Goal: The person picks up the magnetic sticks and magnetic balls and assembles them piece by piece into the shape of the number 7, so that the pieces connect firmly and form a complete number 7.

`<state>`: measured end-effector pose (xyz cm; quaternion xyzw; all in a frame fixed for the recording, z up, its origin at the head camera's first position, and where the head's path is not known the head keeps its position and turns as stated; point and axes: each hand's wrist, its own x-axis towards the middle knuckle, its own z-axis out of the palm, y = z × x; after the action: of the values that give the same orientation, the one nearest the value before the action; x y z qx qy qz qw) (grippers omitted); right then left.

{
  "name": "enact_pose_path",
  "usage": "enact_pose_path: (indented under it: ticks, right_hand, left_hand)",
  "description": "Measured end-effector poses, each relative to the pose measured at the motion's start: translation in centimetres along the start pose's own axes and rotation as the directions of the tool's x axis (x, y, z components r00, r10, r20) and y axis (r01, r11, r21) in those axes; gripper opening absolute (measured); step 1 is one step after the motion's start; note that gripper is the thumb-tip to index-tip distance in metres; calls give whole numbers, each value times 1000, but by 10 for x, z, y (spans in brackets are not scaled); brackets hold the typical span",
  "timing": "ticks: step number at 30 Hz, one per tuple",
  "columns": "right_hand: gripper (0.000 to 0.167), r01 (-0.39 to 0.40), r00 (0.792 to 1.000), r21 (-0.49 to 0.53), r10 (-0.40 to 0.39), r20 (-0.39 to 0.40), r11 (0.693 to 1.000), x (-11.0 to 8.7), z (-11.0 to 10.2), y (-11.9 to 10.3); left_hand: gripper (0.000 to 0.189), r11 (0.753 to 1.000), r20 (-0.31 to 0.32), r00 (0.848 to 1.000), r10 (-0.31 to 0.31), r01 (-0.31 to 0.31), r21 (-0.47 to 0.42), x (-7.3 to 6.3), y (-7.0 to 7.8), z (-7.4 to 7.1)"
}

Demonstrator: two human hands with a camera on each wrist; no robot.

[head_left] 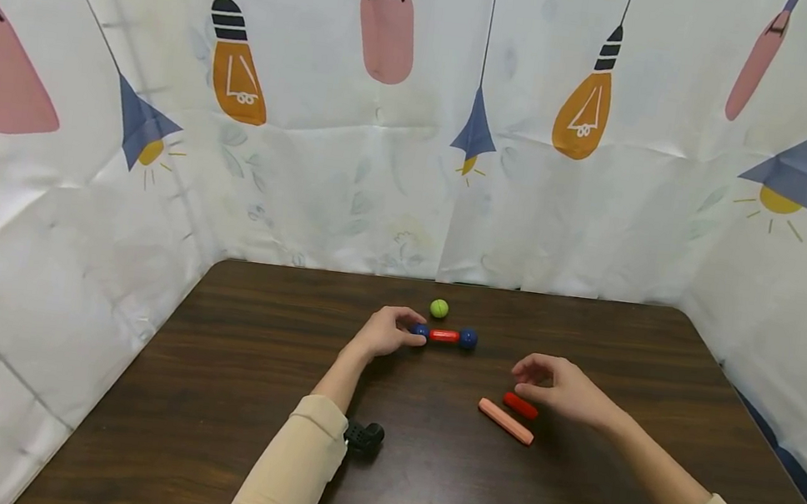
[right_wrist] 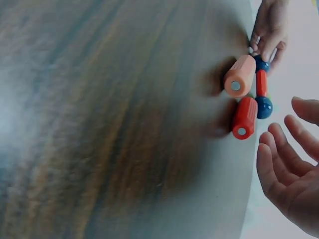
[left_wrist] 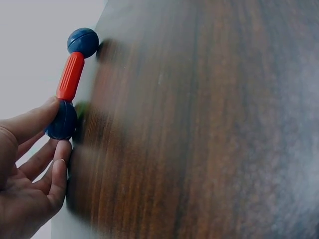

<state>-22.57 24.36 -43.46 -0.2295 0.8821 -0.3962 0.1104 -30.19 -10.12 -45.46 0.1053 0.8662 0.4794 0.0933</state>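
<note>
My left hand pinches a dark blue ball between thumb and fingers. That ball sits on one end of a short red magnetic rod, and a second blue ball caps the other end. Over the near side of another short red rod, my right hand hovers with loosely bent fingers and nothing in them. Beside that rod lies a longer salmon-pink rod. Round silvery magnets show on the ends of both loose rods in the right wrist view.
A small lime-green ball rests behind the joined piece, close to the back of the dark wooden table. A white curtain printed with lamps hangs behind and along the sides. Black wrist cameras are strapped at both cuffs.
</note>
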Motion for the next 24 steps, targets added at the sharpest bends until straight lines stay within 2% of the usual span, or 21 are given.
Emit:
enact_pose_path:
  ticks: [15, 24]
  right_hand:
    - [24, 1, 1000, 25, -1, 30, 1000, -4, 3, 4]
    - [32, -15, 995, 105, 5, 95, 994, -4, 4, 7]
  left_hand:
    - [34, 1000, 0, 1000, 6, -6, -10, 1, 0, 0]
    - [34, 1000, -1, 1000, 4, -4, 6, 2, -1, 0]
